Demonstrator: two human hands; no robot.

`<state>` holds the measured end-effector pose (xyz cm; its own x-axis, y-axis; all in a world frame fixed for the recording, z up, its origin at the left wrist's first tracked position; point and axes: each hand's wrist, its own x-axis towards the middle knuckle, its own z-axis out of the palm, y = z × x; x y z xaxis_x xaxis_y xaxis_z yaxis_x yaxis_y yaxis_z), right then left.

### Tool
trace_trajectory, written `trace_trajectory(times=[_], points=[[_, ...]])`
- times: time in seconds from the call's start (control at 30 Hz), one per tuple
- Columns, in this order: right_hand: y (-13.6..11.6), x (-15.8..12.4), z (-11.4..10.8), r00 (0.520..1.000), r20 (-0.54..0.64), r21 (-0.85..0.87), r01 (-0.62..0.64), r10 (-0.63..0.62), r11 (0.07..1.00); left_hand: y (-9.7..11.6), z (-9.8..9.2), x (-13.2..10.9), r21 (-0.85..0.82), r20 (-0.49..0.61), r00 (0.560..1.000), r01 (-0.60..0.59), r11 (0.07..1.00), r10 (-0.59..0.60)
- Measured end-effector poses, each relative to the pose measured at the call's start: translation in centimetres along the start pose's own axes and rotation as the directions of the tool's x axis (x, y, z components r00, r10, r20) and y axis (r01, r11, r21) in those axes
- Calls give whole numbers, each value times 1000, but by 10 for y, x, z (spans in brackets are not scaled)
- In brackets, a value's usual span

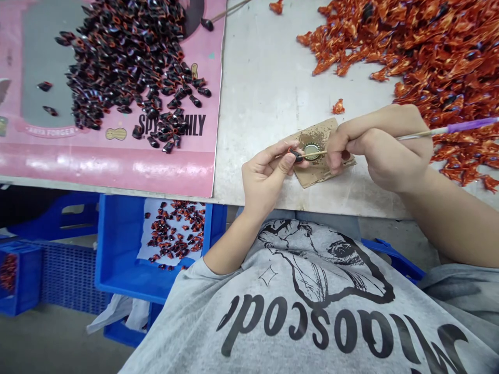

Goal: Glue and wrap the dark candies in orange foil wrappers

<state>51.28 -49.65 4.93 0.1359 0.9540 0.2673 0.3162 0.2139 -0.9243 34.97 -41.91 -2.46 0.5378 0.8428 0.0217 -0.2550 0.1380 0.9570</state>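
Between the thumb and fingers of my left hand (268, 169) is a small dark piece (297, 155), black with a bit of orange. My right hand (384, 143) grips a thin stick (419, 134) with a purple section toward its far end. The stick's pale tip reaches left to the dark piece and appears to touch it. Just behind the tip, a bottle cap (311, 149) sits on a folded piece of brown cardboard (312, 177) speckled with dark spots. The fingertips of my right hand are over the cardboard's right side.
Many black-and-orange pieces (125, 57) are heaped on a pink printed mat (187, 171) at left. Shiny orange pieces (440, 67) form a large pile at right, with one loose orange piece (338, 106) nearer. Below the table's edge stands a blue crate (117, 265) holding similar pieces on white paper.
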Motion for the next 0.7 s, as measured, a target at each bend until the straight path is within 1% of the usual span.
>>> trace_trajectory(times=[0.2,0.3,0.37,0.43,0.5,0.6,0.7], points=[[2,-2,-3,990,49,-119,137,-132,983,2,1,-1,-26,28,999,-23,999,24],[0,-3,-3,986,44,-124,164,-160,979,2,1,-1,-13,37,999,4,1000,-3],[-1,-3,-3,992,10,-80,130,-129,988,2,0,-1,-8,39,999,19,1000,-18],[0,-4,-3,995,-50,8,82,-82,997,2,0,0,-22,52,998,18,1000,-17],[2,-4,-3,993,-106,79,65,-57,995,2,-1,0,-28,63,998,22,999,-20],[6,-5,-1,991,-115,113,77,-64,991,2,-1,-1,-8,62,997,40,999,-39],[8,-5,1,991,-125,135,71,-55,988,2,-1,-1,-3,71,997,35,999,-34]])
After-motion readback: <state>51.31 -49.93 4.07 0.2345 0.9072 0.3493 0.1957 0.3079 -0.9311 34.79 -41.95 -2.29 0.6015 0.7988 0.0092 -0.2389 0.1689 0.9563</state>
